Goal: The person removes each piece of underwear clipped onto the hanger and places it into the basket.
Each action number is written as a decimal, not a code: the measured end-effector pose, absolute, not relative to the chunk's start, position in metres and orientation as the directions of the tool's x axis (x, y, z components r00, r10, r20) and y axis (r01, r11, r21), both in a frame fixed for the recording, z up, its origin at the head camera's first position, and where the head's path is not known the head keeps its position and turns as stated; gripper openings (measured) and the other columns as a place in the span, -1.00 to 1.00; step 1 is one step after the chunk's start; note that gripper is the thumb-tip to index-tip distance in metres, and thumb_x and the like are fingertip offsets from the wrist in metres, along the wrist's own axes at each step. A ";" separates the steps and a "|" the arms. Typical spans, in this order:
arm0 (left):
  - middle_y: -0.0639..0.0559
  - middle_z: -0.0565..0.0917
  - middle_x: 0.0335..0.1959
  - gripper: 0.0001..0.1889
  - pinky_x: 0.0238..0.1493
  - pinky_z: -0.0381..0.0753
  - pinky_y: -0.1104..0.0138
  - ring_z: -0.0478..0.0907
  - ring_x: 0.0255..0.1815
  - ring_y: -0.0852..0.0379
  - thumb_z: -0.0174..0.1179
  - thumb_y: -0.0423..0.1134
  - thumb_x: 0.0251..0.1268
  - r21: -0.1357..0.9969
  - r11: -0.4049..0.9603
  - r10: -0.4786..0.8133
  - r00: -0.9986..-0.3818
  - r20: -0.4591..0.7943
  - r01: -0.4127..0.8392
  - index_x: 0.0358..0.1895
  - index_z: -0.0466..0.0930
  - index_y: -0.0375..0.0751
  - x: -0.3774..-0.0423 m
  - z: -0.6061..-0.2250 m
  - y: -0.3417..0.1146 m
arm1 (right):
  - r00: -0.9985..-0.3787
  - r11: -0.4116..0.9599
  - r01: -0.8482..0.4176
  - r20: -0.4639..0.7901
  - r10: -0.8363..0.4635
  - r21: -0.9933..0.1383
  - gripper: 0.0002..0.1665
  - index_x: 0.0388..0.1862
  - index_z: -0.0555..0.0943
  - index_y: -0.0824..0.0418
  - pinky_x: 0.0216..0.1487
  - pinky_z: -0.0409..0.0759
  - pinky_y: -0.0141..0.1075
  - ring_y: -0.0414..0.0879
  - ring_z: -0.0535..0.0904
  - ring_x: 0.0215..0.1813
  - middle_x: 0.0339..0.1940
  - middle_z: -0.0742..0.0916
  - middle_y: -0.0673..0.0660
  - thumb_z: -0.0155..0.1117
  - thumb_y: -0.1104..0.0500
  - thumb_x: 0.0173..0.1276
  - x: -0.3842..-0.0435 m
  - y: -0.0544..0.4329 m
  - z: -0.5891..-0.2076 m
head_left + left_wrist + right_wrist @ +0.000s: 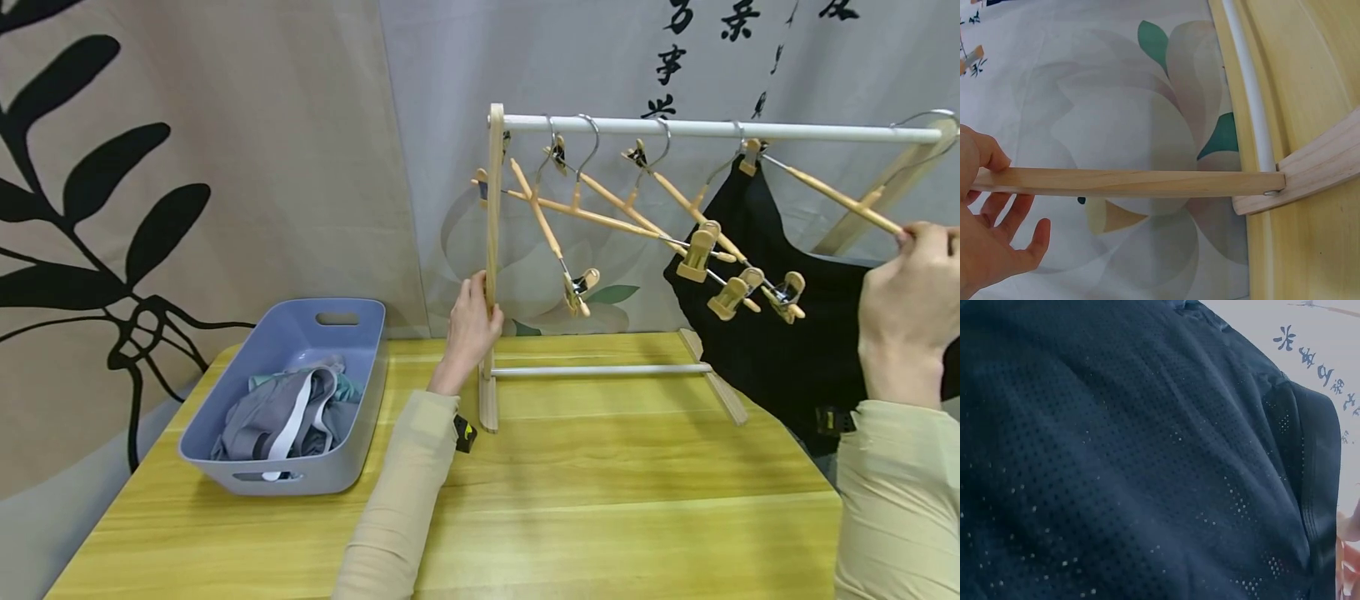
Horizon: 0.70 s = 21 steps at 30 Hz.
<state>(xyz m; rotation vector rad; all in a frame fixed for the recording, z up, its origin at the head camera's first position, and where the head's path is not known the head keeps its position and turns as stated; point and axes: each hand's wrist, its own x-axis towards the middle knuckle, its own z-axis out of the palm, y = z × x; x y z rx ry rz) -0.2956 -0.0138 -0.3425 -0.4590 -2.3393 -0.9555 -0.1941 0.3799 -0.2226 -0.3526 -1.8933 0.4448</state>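
Note:
My left hand [471,332] grips the wooden upright post [492,242] of a small clothes rack. In the left wrist view, thumb and fingers of that hand [1000,222] lie on opposite sides of the post [1147,182]. At the rack's right end, my right hand [911,312] pinches the end of a wooden clip hanger [832,190]. A black garment [780,333] hangs from this hanger, held by a clip [750,157] at its far end. The perforated fabric [1135,456] fills most of the right wrist view; the clip near my right hand is hidden.
Several bare clip hangers [592,212] hang from the white top rod [697,129]. A blue-grey basket [375,400] with grey clothes [300,417] stands left on the wooden table [600,500]. Behind hangs a printed curtain [300,150]. A lower white rod [600,370] joins the rack's feet.

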 end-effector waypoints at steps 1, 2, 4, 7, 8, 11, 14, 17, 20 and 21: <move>-0.29 0.48 -0.12 -0.48 -0.39 0.52 0.17 0.45 -0.37 -0.09 0.11 -0.43 0.25 0.529 0.687 0.097 -0.784 0.613 0.499 0.28 0.23 -0.41 -0.296 -0.342 -0.014 | -0.350 0.885 0.038 0.823 0.446 -0.464 -0.52 0.06 0.54 0.43 0.17 0.31 0.17 0.35 0.43 0.19 0.05 0.57 0.50 -0.16 0.09 0.52 -0.194 0.379 -0.223; -0.29 0.48 -0.12 -0.48 -0.39 0.52 0.17 0.45 -0.37 -0.08 0.11 -0.43 0.25 0.531 0.686 0.096 -0.786 0.611 0.497 0.28 0.23 -0.41 -0.296 -0.342 -0.014 | -0.350 0.887 0.042 0.824 0.445 -0.460 -0.51 0.06 0.54 0.43 0.17 0.31 0.17 0.35 0.42 0.20 0.05 0.57 0.50 -0.17 0.08 0.52 -0.193 0.379 -0.223; -0.29 0.48 -0.12 -0.47 -0.39 0.52 0.17 0.45 -0.37 -0.08 0.11 -0.43 0.25 0.532 0.687 0.096 -0.787 0.609 0.495 0.28 0.23 -0.41 -0.295 -0.342 -0.014 | -0.347 0.888 0.044 0.826 0.444 -0.459 -0.50 0.06 0.54 0.44 0.16 0.31 0.18 0.36 0.43 0.18 0.05 0.57 0.50 -0.17 0.07 0.53 -0.192 0.377 -0.223; -0.28 0.48 -0.12 -0.48 -0.38 0.52 0.17 0.45 -0.37 -0.08 0.10 -0.43 0.26 0.529 0.689 0.098 -0.787 0.610 0.495 0.28 0.23 -0.41 -0.295 -0.341 -0.014 | -0.339 0.891 0.036 0.833 0.436 -0.452 -0.50 0.04 0.55 0.45 0.11 0.31 0.19 0.38 0.44 0.15 0.01 0.57 0.51 -0.16 0.07 0.52 -0.191 0.376 -0.225; -0.29 0.48 -0.12 -0.48 -0.38 0.52 0.16 0.45 -0.37 -0.08 0.10 -0.43 0.26 0.529 0.688 0.098 -0.786 0.611 0.497 0.28 0.23 -0.41 -0.295 -0.341 -0.014 | -0.336 0.893 0.034 0.836 0.433 -0.449 -0.50 0.03 0.55 0.45 0.09 0.31 0.20 0.39 0.44 0.13 0.00 0.57 0.51 -0.15 0.07 0.52 -0.190 0.375 -0.225; -0.29 0.47 -0.13 -0.49 -0.39 0.52 0.16 0.45 -0.38 -0.09 0.10 -0.42 0.26 0.524 0.688 0.101 -0.781 0.617 0.503 0.28 0.23 -0.41 -0.294 -0.341 -0.014 | -0.329 0.905 0.041 0.850 0.412 -0.423 -0.49 0.02 0.56 0.47 0.04 0.31 0.20 0.40 0.44 0.09 -0.04 0.56 0.51 -0.17 0.08 0.53 -0.189 0.374 -0.227; -0.29 0.47 -0.14 -0.49 -0.39 0.51 0.16 0.44 -0.38 -0.09 0.09 -0.42 0.26 0.520 0.689 0.103 -0.778 0.620 0.506 0.27 0.23 -0.42 -0.294 -0.342 -0.014 | -0.306 0.921 0.049 0.872 0.381 -0.386 -0.47 -0.02 0.56 0.51 0.00 0.30 0.22 0.41 0.45 0.04 -0.08 0.57 0.50 -0.20 0.09 0.53 -0.189 0.373 -0.231; -0.29 0.47 -0.13 -0.49 -0.38 0.51 0.16 0.44 -0.38 -0.09 0.09 -0.43 0.26 0.519 0.689 0.103 -0.777 0.621 0.506 0.27 0.23 -0.42 -0.294 -0.342 -0.014 | -0.268 0.936 0.048 0.898 0.349 -0.349 -0.46 -0.06 0.58 0.53 -0.01 0.29 0.23 0.42 0.45 0.00 -0.14 0.57 0.51 -0.21 0.09 0.53 -0.191 0.372 -0.235; -0.29 0.47 -0.13 -0.49 -0.38 0.51 0.17 0.44 -0.37 -0.09 0.09 -0.43 0.26 0.522 0.691 0.102 -0.782 0.615 0.501 0.28 0.22 -0.41 -0.295 -0.342 -0.014 | -0.239 0.944 0.037 0.914 0.327 -0.328 -0.49 -0.08 0.60 0.53 0.00 0.29 0.23 0.43 0.45 -0.02 -0.18 0.58 0.51 -0.16 0.12 0.51 -0.192 0.372 -0.239; -0.29 0.47 -0.12 -0.49 -0.38 0.51 0.17 0.44 -0.37 -0.08 0.09 -0.42 0.27 0.523 0.691 0.103 -0.784 0.612 0.499 0.28 0.22 -0.41 -0.295 -0.342 -0.014 | -0.234 0.947 0.031 0.918 0.319 -0.321 -0.50 -0.09 0.61 0.52 0.01 0.29 0.22 0.43 0.45 -0.02 -0.20 0.59 0.52 -0.13 0.12 0.51 -0.192 0.372 -0.240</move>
